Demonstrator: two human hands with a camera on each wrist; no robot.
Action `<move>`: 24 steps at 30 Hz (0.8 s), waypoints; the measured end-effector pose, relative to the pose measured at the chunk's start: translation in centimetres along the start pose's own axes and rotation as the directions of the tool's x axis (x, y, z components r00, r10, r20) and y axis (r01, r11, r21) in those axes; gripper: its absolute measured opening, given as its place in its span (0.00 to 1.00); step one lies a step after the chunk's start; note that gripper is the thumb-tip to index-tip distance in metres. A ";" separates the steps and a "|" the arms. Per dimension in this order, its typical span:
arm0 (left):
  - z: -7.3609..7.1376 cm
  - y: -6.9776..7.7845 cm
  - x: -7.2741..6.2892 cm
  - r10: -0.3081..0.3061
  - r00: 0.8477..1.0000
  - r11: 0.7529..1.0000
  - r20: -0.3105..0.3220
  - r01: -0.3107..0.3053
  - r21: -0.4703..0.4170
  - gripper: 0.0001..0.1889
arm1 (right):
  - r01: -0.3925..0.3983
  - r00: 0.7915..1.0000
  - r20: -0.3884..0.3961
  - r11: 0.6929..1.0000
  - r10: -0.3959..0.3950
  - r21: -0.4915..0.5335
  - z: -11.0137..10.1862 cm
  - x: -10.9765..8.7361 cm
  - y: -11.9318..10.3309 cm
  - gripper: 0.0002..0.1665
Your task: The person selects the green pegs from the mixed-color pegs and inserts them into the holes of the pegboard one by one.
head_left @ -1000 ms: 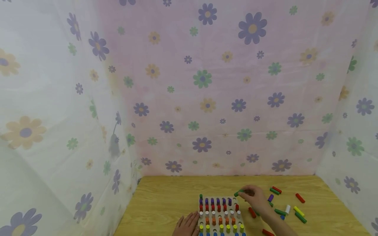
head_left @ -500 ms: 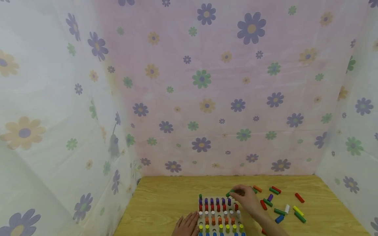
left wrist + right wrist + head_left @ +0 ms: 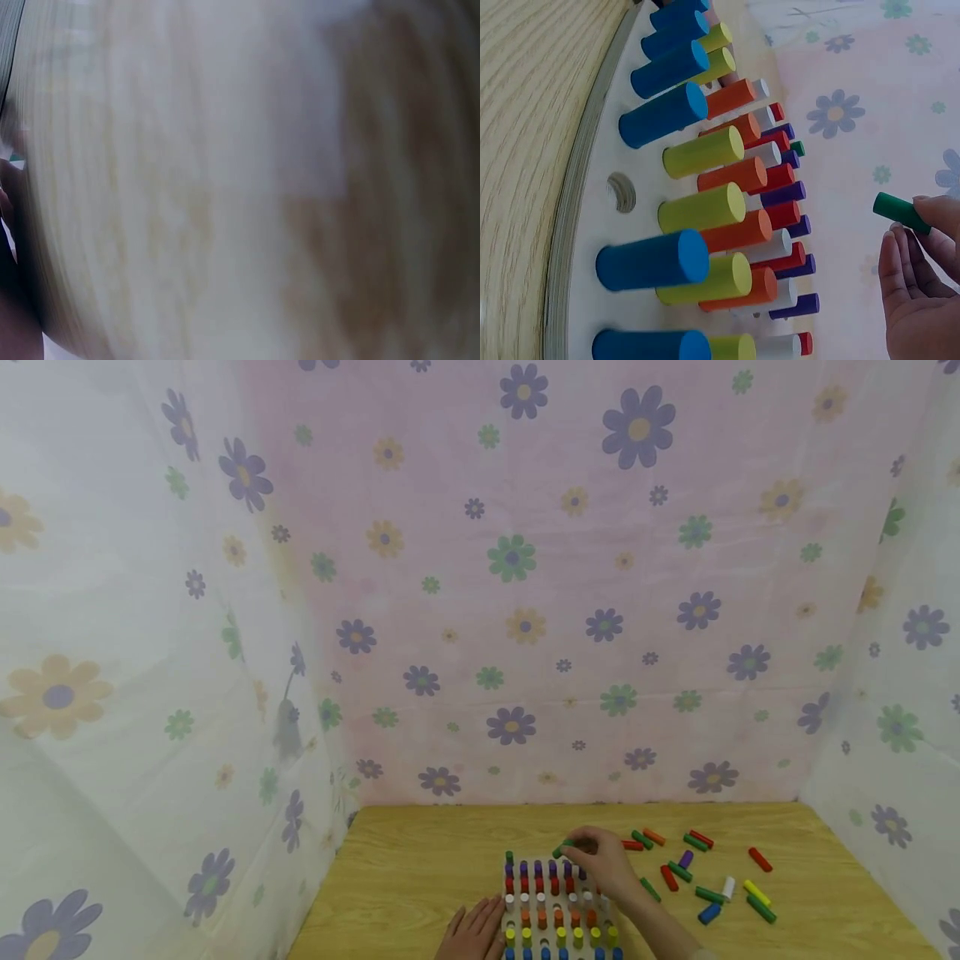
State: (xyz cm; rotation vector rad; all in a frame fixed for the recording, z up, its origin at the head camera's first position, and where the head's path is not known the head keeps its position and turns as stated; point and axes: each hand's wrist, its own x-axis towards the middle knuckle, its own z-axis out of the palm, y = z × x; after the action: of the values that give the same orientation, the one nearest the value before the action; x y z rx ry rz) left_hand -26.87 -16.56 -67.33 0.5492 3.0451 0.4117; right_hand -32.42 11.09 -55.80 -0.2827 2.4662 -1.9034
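Between the thumb and fingers of my right hand [image 3: 603, 860] is a green peg [image 3: 900, 211], pinched and tilted above the far edge of the pegboard [image 3: 622, 229]. Upright pegs stand on the board in colour rows: blue [image 3: 664, 112], yellow, orange, white, red and purple from near to far. One green peg [image 3: 509, 857] stands at the far left corner. Some holes show bare, such as one in the blue row. My left hand [image 3: 474, 930] lies with its fingers extended against the board's left side. The left wrist view is mostly blurred wood surface.
Loose pegs lie scattered on the wooden table [image 3: 420, 852] right of the board, among them a red peg [image 3: 760, 859], a yellow peg [image 3: 757, 892], a white peg [image 3: 729, 887] and a blue peg [image 3: 708, 913]. A flowered curtain [image 3: 465, 727] encloses the back and sides.
My right hand has moved left along the board's far edge, carrying the green peg. Loose pegs it had covered are now visible. The left hand has stayed at the board's side.
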 end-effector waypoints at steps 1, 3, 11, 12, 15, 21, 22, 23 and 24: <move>0.0 0.0 0.0 0.000 1.000 1.000 -0.001 0.000 0.001 0.35 | -0.007 1.000 0.001 1.000 0.007 0.001 0.2 0.1 0.0 0.12; 0.0 0.0 0.0 0.002 1.000 1.000 -0.005 -0.002 0.002 0.35 | -0.020 1.000 0.003 1.000 0.020 -0.003 0.4 0.2 0.0 0.13; -0.1 0.0 -0.1 -0.001 1.000 1.000 0.004 0.001 -0.010 0.38 | -0.039 0.999 -0.001 0.999 0.039 0.003 1.3 0.6 0.1 0.11; -0.1 0.1 0.0 -0.003 1.000 1.000 0.006 0.003 -0.013 0.39 | -0.038 0.999 -0.003 0.999 0.038 0.005 1.3 0.6 0.2 0.11; -0.1 0.1 0.0 -0.002 1.000 1.000 0.007 0.002 -0.011 0.41 | -0.030 1.000 -0.005 1.000 0.030 0.009 1.6 0.8 0.3 0.11; 0.0 0.0 0.0 0.006 1.000 1.000 0.003 -0.006 0.002 0.37 | 0.007 1.000 0.025 1.000 -0.007 -0.006 2.4 1.3 0.6 0.09; 0.0 0.0 0.0 0.009 1.000 1.000 0.001 -0.009 0.004 0.37 | 0.016 0.999 0.032 1.000 -0.015 -0.009 2.5 1.4 0.6 0.08; 0.0 -0.1 -0.1 0.010 1.000 1.000 -0.002 -0.010 0.002 0.37 | 0.027 0.999 0.037 0.999 -0.026 -0.017 2.7 1.5 0.6 0.08; 0.0 -0.1 -0.1 0.011 1.000 1.000 -0.001 -0.011 -0.001 0.36 | 0.037 0.999 0.039 0.999 -0.036 -0.025 2.9 1.6 0.5 0.07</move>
State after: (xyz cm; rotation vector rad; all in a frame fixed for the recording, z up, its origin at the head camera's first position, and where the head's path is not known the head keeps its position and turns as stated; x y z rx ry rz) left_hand -26.83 -16.65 -67.34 0.5654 3.0442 0.4139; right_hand -33.70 8.21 -56.89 -0.3645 2.4791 -1.8627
